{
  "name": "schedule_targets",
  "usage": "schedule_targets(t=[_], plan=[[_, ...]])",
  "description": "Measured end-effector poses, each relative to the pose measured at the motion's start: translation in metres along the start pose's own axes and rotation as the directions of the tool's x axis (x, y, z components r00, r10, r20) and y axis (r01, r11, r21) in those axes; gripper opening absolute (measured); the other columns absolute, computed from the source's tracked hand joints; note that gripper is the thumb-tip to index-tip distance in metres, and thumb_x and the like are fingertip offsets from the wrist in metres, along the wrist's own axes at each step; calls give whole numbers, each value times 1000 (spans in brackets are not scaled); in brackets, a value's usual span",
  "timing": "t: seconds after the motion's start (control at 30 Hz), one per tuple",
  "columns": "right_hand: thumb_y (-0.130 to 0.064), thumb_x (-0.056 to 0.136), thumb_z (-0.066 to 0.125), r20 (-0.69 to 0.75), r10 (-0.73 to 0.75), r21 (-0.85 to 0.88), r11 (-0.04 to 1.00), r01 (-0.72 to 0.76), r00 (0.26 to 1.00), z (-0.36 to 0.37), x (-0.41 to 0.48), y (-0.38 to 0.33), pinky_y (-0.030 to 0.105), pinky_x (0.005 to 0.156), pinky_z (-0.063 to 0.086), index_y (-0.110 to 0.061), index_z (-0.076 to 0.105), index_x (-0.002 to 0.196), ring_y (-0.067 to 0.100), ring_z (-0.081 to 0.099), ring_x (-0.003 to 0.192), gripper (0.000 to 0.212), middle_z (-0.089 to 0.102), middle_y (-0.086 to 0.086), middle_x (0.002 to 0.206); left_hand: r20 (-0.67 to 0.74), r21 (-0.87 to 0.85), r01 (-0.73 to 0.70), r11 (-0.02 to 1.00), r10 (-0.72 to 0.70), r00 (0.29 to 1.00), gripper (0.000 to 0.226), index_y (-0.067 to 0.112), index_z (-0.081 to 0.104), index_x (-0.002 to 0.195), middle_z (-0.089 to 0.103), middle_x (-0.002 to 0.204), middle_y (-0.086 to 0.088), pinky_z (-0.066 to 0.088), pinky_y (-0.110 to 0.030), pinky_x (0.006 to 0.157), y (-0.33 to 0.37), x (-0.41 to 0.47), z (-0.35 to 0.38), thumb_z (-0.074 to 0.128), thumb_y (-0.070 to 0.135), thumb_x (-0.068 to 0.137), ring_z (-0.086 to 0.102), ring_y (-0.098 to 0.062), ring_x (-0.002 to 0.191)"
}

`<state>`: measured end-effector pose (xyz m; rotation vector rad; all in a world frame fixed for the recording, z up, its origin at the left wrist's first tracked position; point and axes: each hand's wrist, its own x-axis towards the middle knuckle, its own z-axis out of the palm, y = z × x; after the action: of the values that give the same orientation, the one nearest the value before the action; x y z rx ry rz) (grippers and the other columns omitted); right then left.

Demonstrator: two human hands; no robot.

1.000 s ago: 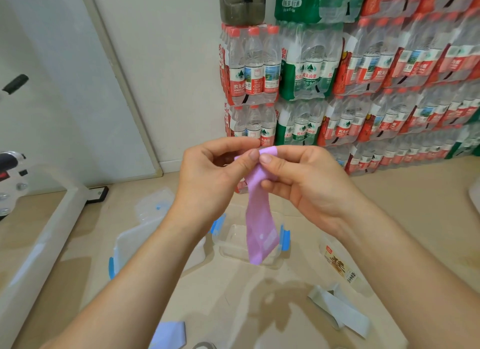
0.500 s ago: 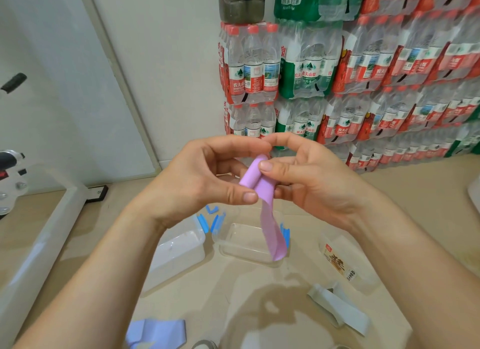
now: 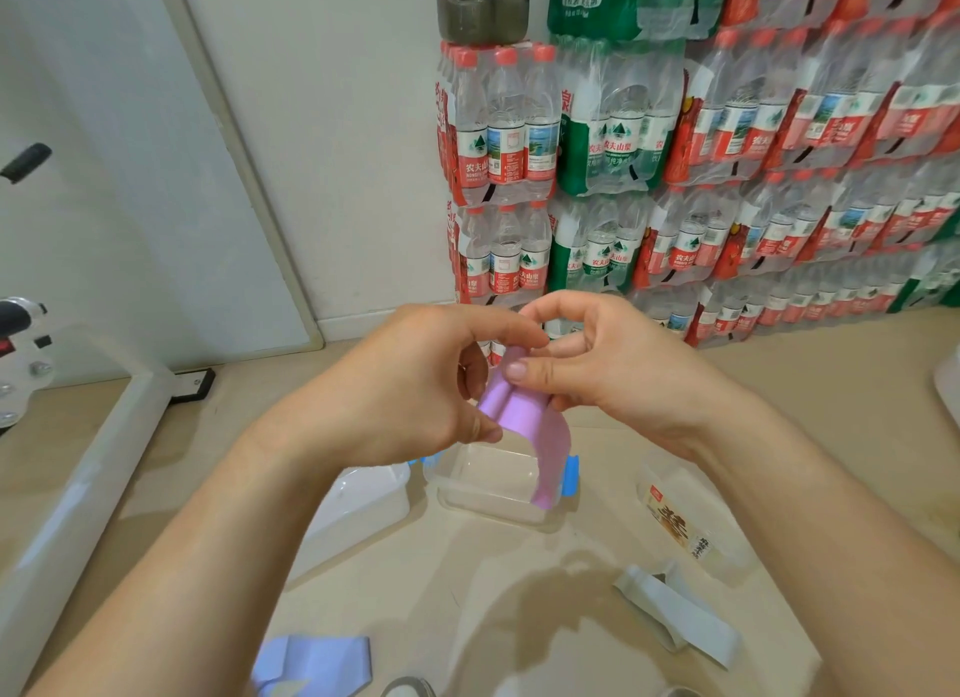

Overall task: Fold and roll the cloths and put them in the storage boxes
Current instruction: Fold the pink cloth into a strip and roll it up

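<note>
A purple cloth strip (image 3: pixel 524 421) is partly rolled at its top end, and its loose tail hangs down over an open clear storage box (image 3: pixel 493 481) with blue clips. My left hand (image 3: pixel 415 384) grips the roll from the left, thumb under it. My right hand (image 3: pixel 592 369) pinches the roll from the right, thumb on top. A blue-violet cloth (image 3: pixel 317 662) lies on the table near the front edge. A pale grey cloth (image 3: pixel 675 611) lies folded at the front right.
A second clear box or lid (image 3: pixel 358 509) sits left of the open box. A clear packet with a printed label (image 3: pixel 685 520) lies at the right. Stacked packs of water bottles (image 3: pixel 675 151) line the far wall. A white frame (image 3: pixel 78 488) runs along the left.
The roll has grown thicker and the hanging tail shorter. Both hands have sunk slightly lower, closer to the open box.
</note>
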<state>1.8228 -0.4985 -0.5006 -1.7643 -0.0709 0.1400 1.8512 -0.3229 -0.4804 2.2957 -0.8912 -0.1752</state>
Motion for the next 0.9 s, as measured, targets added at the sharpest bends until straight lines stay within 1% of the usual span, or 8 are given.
schedule_targets(t=[0.1, 0.17, 0.23, 0.3, 0.4, 0.5, 0.63, 0.9], plan=[[-9, 79, 74, -40, -5, 64, 998, 7, 999, -1, 1, 1, 36, 73, 53, -12, 58, 106, 19, 66, 74, 31, 75, 13, 84, 7, -144, -8, 990, 9, 1000, 75, 42, 56, 120, 63, 103, 12, 54, -24, 74, -3, 0, -2, 83, 1, 64, 54, -7, 70], [-8, 78, 74, -90, -17, 119, 992, 28, 996, -1, 2, 1, 42, 79, 54, -12, 59, 104, 21, 67, 74, 30, 75, 17, 84, -19, -289, -15, 957, 10, 1000, 69, 42, 57, 121, 62, 110, 14, 55, -23, 75, -7, 1, -3, 85, 11, 66, 56, -9, 74], [-6, 78, 74, -146, -34, 164, 985, 58, 989, 0, 3, 1, 37, 73, 54, -12, 60, 100, 22, 67, 73, 27, 73, 21, 86, -81, -383, 10, 924, -45, 996, 53, 39, 60, 116, 64, 105, 10, 57, -28, 76, -9, 2, -3, 81, 32, 68, 62, -16, 75], [-5, 78, 73, -177, -43, 186, 980, 77, 983, 2, 3, 1, 33, 71, 54, -11, 61, 101, 26, 66, 75, 26, 72, 26, 90, -103, -407, 47, 912, -97, 990, 37, 31, 65, 107, 69, 91, 4, 57, -28, 70, -9, 4, -2, 73, 39, 72, 65, -16, 70], [-5, 79, 73, -196, -50, 187, 979, 87, 979, 5, 3, 1, 41, 80, 56, -10, 61, 100, 34, 67, 80, 25, 72, 25, 90, -80, -427, 90, 900, -137, 987, 31, 22, 71, 98, 75, 80, -6, 57, -29, 66, -7, 5, 2, 67, 36, 72, 65, -15, 66], [-6, 80, 72, -190, -53, 184, 979, 88, 980, 6, 2, -1, 30, 68, 57, -9, 62, 100, 21, 69, 74, 23, 75, 17, 88, -163, -458, 97, 884, -190, 968, 20, 18, 74, 88, 75, 72, -7, 56, -27, 62, -8, 7, 2, 74, 27, 70, 64, -12, 58], [-14, 81, 73, -198, -27, 189, 980, 65, 980, 7, 1, -2, 29, 63, 59, -5, 67, 97, 23, 71, 79, 19, 74, 20, 92, -256, -455, 62, 888, -197, 946, 13, 21, 73, 75, 75, 69, -3, 57, -24, 63, -7, 8, 5, 80, 11, 69, 69, -14, 60], [-6, 81, 71, -234, -2, 187, 981, 47, 972, 6, 2, -1, 25, 60, 59, -4, 68, 90, 15, 65, 65, 10, 70, 26, 85, -296, -421, 44, 906, -183, 937, 13, 13, 72, 79, 74, 73, -5, 55, -21, 61, -7, 11, 12, 81, 12, 69, 66, -13, 64]])
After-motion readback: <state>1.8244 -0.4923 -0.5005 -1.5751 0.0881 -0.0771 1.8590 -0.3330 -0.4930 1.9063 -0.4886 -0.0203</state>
